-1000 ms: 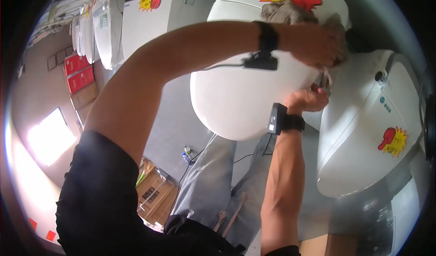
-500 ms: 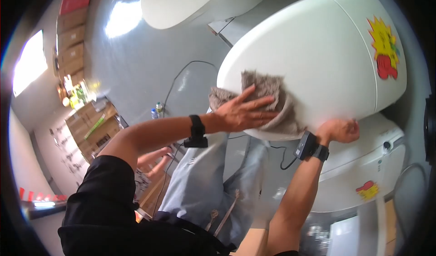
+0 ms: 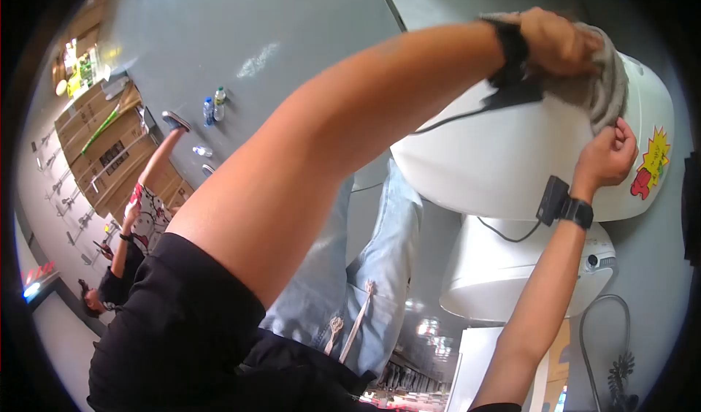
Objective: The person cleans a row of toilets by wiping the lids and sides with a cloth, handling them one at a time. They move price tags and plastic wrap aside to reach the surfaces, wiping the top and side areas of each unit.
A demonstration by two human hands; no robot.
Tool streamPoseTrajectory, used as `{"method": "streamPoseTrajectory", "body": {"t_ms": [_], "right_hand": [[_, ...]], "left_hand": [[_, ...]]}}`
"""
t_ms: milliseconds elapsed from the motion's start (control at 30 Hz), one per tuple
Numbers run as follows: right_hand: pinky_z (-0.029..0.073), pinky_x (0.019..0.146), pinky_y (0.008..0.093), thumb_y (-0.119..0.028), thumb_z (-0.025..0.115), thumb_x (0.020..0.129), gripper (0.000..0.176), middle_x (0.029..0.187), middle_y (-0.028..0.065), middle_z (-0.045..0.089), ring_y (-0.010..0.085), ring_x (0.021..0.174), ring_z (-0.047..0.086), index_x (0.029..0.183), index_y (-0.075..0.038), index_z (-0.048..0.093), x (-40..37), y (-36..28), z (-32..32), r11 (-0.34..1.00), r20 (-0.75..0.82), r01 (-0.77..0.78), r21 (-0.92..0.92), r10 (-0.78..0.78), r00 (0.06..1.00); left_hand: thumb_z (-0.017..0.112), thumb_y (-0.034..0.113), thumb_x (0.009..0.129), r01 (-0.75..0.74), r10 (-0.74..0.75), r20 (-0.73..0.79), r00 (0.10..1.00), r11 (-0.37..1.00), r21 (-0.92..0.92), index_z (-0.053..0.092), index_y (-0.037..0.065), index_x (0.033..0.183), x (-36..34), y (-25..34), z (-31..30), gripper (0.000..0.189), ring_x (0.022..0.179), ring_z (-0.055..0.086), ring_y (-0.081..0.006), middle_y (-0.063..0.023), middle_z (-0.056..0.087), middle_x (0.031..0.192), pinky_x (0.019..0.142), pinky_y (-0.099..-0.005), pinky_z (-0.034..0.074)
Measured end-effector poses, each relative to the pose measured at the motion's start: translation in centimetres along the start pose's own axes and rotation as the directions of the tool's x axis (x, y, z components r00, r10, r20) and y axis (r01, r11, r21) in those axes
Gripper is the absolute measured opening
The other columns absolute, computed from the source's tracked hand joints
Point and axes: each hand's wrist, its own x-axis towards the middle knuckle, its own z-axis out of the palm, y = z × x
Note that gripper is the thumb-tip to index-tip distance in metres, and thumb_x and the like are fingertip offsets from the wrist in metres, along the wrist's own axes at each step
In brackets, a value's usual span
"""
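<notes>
A white toilet (image 3: 504, 160) with a smooth closed lid fills the upper right, a yellow and red sticker on its far end. Over this lid a grey-brown cloth (image 3: 613, 83) is bunched up between my hands. My left hand (image 3: 561, 43), slightly blurred, is curled over the cloth's upper part, with some fingers hidden. Lower down, my right hand (image 3: 607, 155) pinches the cloth's bottom end between closed fingers. Both wrists wear black bands with small boxes, and a dark cable hangs from each.
Below stands another white toilet (image 3: 511, 273), with a grey hose (image 3: 626, 324) beside it. Plastic bottles (image 3: 214, 110) are on the grey floor. Stacked cardboard boxes (image 3: 102, 149) line the left, where another person (image 3: 150, 215) is near them. A white panel (image 3: 475, 361) is at the bottom.
Both hands have moved to the right, the left one also up, towards the stickered end of the lid. The cloth went from lying under my flat left hand to being gathered, with my right hand now holding it.
</notes>
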Motion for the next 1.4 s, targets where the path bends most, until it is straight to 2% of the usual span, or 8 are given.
{"method": "streamPoseTrajectory", "body": {"t_ms": [433,567,700,767,833,900,1100,1400], "right_hand": [[0.056,0.077,0.0504,-0.023,0.063,0.093,0.011,0.094,0.007,0.067,0.0335,0.092,0.066,0.096,-0.012,0.066,-0.2,-3.0,1.3,0.895,0.042,0.142,-0.424,-0.137,0.99],[0.055,0.077,0.0527,-0.023,0.061,0.096,0.011,0.097,0.0091,0.065,0.0353,0.096,0.064,0.096,-0.012,0.063,-0.6,-4.0,1.7,0.866,0.06,0.115,-0.487,-0.098,0.993],[0.055,0.077,0.0545,-0.022,0.058,0.099,0.011,0.098,0.0115,0.063,0.0373,0.096,0.063,0.098,-0.012,0.062,-0.8,-4.6,1.6,0.843,0.054,0.155,-0.516,-0.149,0.987],[0.054,0.078,0.0544,-0.021,0.058,0.1,0.011,0.098,0.0124,0.062,0.0379,0.096,0.063,0.097,-0.011,0.061,-0.6,-4.5,1.4,0.85,0.059,0.152,-0.503,-0.142,0.988],[0.054,0.078,0.0542,-0.022,0.058,0.1,0.011,0.098,0.0127,0.061,0.0381,0.096,0.062,0.098,-0.011,0.06,-0.5,-4.3,1.5,0.858,0.055,0.134,-0.497,-0.123,0.991],[0.054,0.079,0.0537,-0.021,0.058,0.1,0.011,0.099,0.0128,0.06,0.0376,0.096,0.061,0.098,-0.011,0.059,-0.6,-4.2,1.5,0.85,0.074,0.126,-0.511,-0.102,0.992],[0.053,0.079,0.0522,-0.02,0.058,0.098,0.01,0.099,0.012,0.059,0.0364,0.097,0.06,0.097,-0.011,0.057,-0.5,-4.6,1.0,0.852,0.112,0.143,-0.504,-0.099,0.989],[0.053,0.077,0.0514,-0.018,0.059,0.095,0.009,0.098,0.0118,0.057,0.0364,0.096,0.059,0.094,-0.01,0.055,-0.1,-4.9,0.9,0.859,0.126,0.117,-0.498,-0.062,0.99]], "left_hand": [[0.038,0.063,0.114,0.672,-0.567,0.364,0.739,0.583,-0.456,0.07,0.0,0.135,-22.8,-7.5,-4.7,0.074,0.128,0.065,-0.0407,-0.0284,0.07,0.137,0.115,-0.0459,0.047],[0.03,0.042,0.119,0.484,-0.748,-0.15,0.646,0.554,-0.677,0.066,-0.004,0.126,-35.4,-4.9,5.9,0.059,0.118,0.062,-0.0445,-0.0284,0.07,0.126,0.11,-0.0477,0.047],[0.03,0.036,0.119,0.524,-0.976,-0.081,0.202,0.178,-0.833,0.063,-0.005,0.128,-38.6,3.1,12.6,0.053,0.117,0.062,-0.0438,-0.0295,0.068,0.125,0.107,-0.0496,0.048],[0.028,0.039,0.12,0.383,-0.999,-0.053,-0.001,0.049,-0.922,0.062,-0.006,0.131,-38.6,7.2,18.4,0.058,0.122,0.066,-0.0381,-0.0259,0.07,0.13,0.106,-0.0497,0.05],[0.029,0.048,0.118,-0.057,-0.887,0.397,-0.238,-0.395,-0.917,0.064,-0.002,0.135,-34.2,12.4,15.3,0.063,0.128,0.065,-0.0372,-0.0198,0.07,0.137,0.11,-0.0487,0.051],[0.036,0.057,0.114,-0.548,-0.661,0.748,0.056,-0.647,-0.53,0.064,0.004,0.14,-30.6,15.9,10.9,0.066,0.134,0.064,-0.0363,-0.0139,0.069,0.144,0.117,-0.0495,0.049],[0.044,0.056,0.111,-0.603,-0.572,0.79,0.22,-0.717,-0.351,0.063,0.008,0.143,-30.7,18.0,20.7,0.061,0.135,0.064,-0.0356,-0.0128,0.068,0.147,0.119,-0.0561,0.049],[0.049,0.047,0.115,0.101,-0.45,0.859,0.242,-0.869,-0.484,0.068,0.009,0.139,-36.3,9.3,-1.3,0.048,0.131,0.069,-0.0295,-0.0081,0.072,0.141,0.115,-0.0476,0.056]]}}
